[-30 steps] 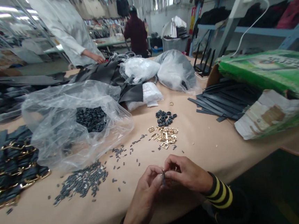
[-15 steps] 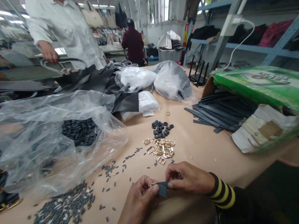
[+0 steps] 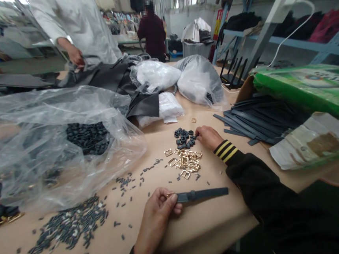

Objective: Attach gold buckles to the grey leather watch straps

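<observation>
Pinched in my left hand (image 3: 159, 213) is the buckle end of a dark strap (image 3: 212, 192), which stretches to the right above the table with a dark loop (image 3: 192, 195) around it. My right hand (image 3: 208, 136) has its fingers closed at the right edge of a small pile of dark loops (image 3: 182, 137); a loop seems to be at the fingertips, partly hidden. Just below that pile lie gold buckles (image 3: 187, 160), and a single gold buckle (image 3: 193, 120) sits above it.
Small dark pieces (image 3: 70, 226) cover the table's left part, beside a clear bag of loops (image 3: 89, 138). A green box (image 3: 308, 87) with dark strips (image 3: 254, 115) stands right. Plastic bags (image 3: 198, 81) and a router (image 3: 233, 74) are behind. Across the table stands a person in white (image 3: 77, 24).
My right hand has left the strap and reached forward to the loops. The strap now extends rightward from my left hand, with its loop visible. The camera view has tilted down slightly.
</observation>
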The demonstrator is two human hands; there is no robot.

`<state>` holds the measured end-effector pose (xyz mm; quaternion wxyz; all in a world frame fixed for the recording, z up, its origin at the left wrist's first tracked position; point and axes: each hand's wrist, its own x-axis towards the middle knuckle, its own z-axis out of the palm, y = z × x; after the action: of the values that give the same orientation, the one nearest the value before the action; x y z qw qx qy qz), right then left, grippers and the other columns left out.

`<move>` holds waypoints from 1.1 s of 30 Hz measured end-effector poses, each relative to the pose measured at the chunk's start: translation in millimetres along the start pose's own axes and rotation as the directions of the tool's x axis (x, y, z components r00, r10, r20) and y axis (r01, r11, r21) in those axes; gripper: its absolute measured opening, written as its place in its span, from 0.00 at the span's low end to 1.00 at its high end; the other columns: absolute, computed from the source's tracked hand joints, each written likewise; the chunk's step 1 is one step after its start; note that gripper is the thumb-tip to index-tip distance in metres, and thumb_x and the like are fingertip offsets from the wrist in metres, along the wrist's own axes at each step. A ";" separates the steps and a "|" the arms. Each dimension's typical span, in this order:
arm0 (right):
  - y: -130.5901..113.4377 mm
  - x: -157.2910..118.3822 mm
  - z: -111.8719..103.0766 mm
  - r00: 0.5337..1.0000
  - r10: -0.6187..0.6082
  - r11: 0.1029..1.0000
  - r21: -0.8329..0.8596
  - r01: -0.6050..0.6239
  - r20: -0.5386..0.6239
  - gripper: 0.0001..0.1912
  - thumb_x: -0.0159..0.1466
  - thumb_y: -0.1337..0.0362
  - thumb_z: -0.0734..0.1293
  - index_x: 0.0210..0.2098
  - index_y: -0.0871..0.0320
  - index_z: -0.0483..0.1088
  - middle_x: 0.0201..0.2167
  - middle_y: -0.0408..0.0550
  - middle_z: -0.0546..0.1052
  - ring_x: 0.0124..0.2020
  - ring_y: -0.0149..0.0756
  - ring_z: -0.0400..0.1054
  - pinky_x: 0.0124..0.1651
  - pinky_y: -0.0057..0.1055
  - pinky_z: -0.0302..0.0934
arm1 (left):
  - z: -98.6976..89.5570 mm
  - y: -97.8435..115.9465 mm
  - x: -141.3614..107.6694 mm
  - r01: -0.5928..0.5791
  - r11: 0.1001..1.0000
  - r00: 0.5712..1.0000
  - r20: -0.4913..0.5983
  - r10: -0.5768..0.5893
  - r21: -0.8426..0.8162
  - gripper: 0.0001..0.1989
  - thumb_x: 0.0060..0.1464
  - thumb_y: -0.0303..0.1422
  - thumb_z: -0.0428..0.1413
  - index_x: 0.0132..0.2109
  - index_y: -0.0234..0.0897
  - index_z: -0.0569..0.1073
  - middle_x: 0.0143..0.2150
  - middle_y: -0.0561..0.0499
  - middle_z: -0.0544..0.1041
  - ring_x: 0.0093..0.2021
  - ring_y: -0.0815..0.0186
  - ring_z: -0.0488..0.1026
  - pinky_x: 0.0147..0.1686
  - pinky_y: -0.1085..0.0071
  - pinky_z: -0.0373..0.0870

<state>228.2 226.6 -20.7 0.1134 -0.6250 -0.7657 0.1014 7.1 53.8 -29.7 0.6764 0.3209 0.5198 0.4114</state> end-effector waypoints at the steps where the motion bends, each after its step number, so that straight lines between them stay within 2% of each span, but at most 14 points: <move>1: 1.7 0.0 0.8 1.000 0.013 1.000 -0.009 -0.013 0.012 0.09 0.56 0.71 0.63 0.36 0.63 0.71 0.33 0.55 0.73 0.37 0.39 0.67 0.41 0.31 0.57 | -0.2 -0.2 -0.1 0.001 1.000 1.000 -0.008 -0.001 -0.016 0.13 0.44 0.33 0.60 0.31 0.35 0.63 0.21 0.55 0.74 0.20 0.73 0.69 0.24 0.77 0.65; 5: 9.2 -0.9 2.4 0.998 0.045 0.999 -0.022 -0.044 0.043 0.09 0.55 0.67 0.64 0.36 0.64 0.69 0.36 0.57 0.72 0.38 0.41 0.66 0.41 0.32 0.57 | -1.4 -3.9 0.4 -0.008 0.999 1.000 -0.009 0.008 -0.048 0.14 0.42 0.34 0.61 0.35 0.33 0.66 0.22 0.55 0.74 0.21 0.73 0.70 0.25 0.77 0.66; 9: 7.1 -7.5 -3.4 0.998 0.058 0.998 -0.026 -0.058 0.005 0.08 0.57 0.68 0.62 0.35 0.66 0.68 0.37 0.60 0.72 0.40 0.42 0.66 0.43 0.33 0.57 | -1.6 -7.7 -1.0 -0.050 0.998 0.998 -0.025 0.049 -0.042 0.13 0.42 0.34 0.61 0.34 0.32 0.67 0.22 0.54 0.74 0.21 0.73 0.70 0.24 0.77 0.67; 12: -5.7 -30.0 -17.3 0.997 0.065 0.998 -0.012 -0.065 -0.046 0.08 0.59 0.68 0.59 0.33 0.66 0.67 0.32 0.59 0.73 0.37 0.42 0.67 0.41 0.35 0.58 | 0.7 -8.0 -3.0 -0.104 0.994 0.993 -0.050 0.103 -0.029 0.12 0.42 0.33 0.60 0.33 0.32 0.67 0.21 0.54 0.74 0.21 0.73 0.70 0.24 0.77 0.68; 15: -29.6 -72.5 -28.7 1.000 0.013 0.995 0.103 -0.012 -0.013 0.05 0.59 0.67 0.59 0.32 0.61 0.66 0.26 0.49 0.73 0.29 0.34 0.68 0.34 0.29 0.60 | 4.2 -7.1 -4.5 -0.141 0.990 0.987 -0.077 0.139 -0.024 0.12 0.42 0.33 0.60 0.33 0.33 0.66 0.22 0.55 0.73 0.21 0.73 0.71 0.24 0.77 0.68; 17: -48.7 -105.6 -27.4 0.993 -0.095 0.904 0.424 0.054 0.076 0.03 0.57 0.69 0.60 0.32 0.60 0.64 0.24 0.45 0.73 0.25 0.31 0.68 0.30 0.26 0.60 | 6.0 -7.0 -4.9 -0.149 0.988 0.984 -0.102 0.145 -0.032 0.13 0.42 0.32 0.60 0.34 0.33 0.66 0.23 0.56 0.72 0.21 0.74 0.71 0.24 0.77 0.68; 18: -57.8 -120.8 -23.4 0.985 -0.138 0.849 0.525 0.063 0.106 0.03 0.57 0.69 0.61 0.32 0.60 0.64 0.23 0.44 0.72 0.24 0.30 0.68 0.29 0.26 0.60 | 6.7 -7.3 -4.9 -0.152 0.988 0.983 -0.111 0.147 -0.037 0.13 0.41 0.32 0.60 0.34 0.33 0.67 0.24 0.56 0.72 0.22 0.74 0.71 0.25 0.77 0.69; 20: -72.8 -145.1 -11.0 0.976 -0.154 0.749 0.663 0.014 0.153 0.02 0.57 0.69 0.60 0.31 0.59 0.64 0.21 0.41 0.70 0.22 0.28 0.66 0.27 0.25 0.60 | 7.3 -9.1 -5.0 -0.170 0.985 0.979 -0.120 0.165 -0.035 0.13 0.41 0.32 0.60 0.34 0.33 0.67 0.24 0.56 0.72 0.23 0.74 0.72 0.25 0.78 0.68; 22: -82.1 -159.2 3.3 0.975 -0.115 0.633 0.770 -0.075 0.189 0.03 0.58 0.68 0.60 0.32 0.59 0.65 0.21 0.40 0.69 0.22 0.28 0.66 0.27 0.25 0.62 | 7.6 -12.1 -5.7 -0.196 0.980 0.973 -0.126 0.192 -0.020 0.12 0.42 0.32 0.60 0.34 0.33 0.66 0.24 0.56 0.72 0.23 0.74 0.72 0.25 0.78 0.68; 25: -87.4 -165.6 18.9 0.975 -0.021 0.468 0.864 -0.184 0.219 0.05 0.58 0.65 0.61 0.33 0.60 0.66 0.23 0.41 0.68 0.23 0.28 0.66 0.26 0.25 0.64 | 8.6 -17.4 -7.9 -0.222 0.975 0.964 -0.145 0.223 0.020 0.12 0.44 0.33 0.59 0.35 0.33 0.66 0.23 0.55 0.73 0.21 0.73 0.71 0.24 0.77 0.67; 29: -87.5 -164.1 27.4 0.955 0.088 0.297 0.908 -0.297 0.284 0.07 0.55 0.64 0.64 0.32 0.61 0.65 0.21 0.40 0.69 0.21 0.26 0.66 0.26 0.25 0.65 | 10.6 -22.2 -11.3 -0.268 0.961 0.951 -0.140 0.275 0.070 0.11 0.47 0.33 0.57 0.35 0.33 0.65 0.23 0.56 0.72 0.22 0.73 0.70 0.25 0.77 0.67; 33: -87.5 -163.3 30.3 0.945 0.132 0.239 0.916 -0.322 0.298 0.08 0.54 0.64 0.66 0.31 0.61 0.63 0.19 0.39 0.69 0.19 0.25 0.67 0.25 0.23 0.66 | 11.2 -22.8 -12.7 -0.300 0.949 0.946 -0.095 0.309 0.100 0.09 0.48 0.33 0.56 0.35 0.34 0.65 0.22 0.57 0.71 0.22 0.74 0.70 0.25 0.78 0.67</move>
<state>168.9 48.9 -31.2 0.3883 -0.5242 -0.4571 0.6046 21.5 32.0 -41.0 0.5609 0.4024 0.5174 0.5057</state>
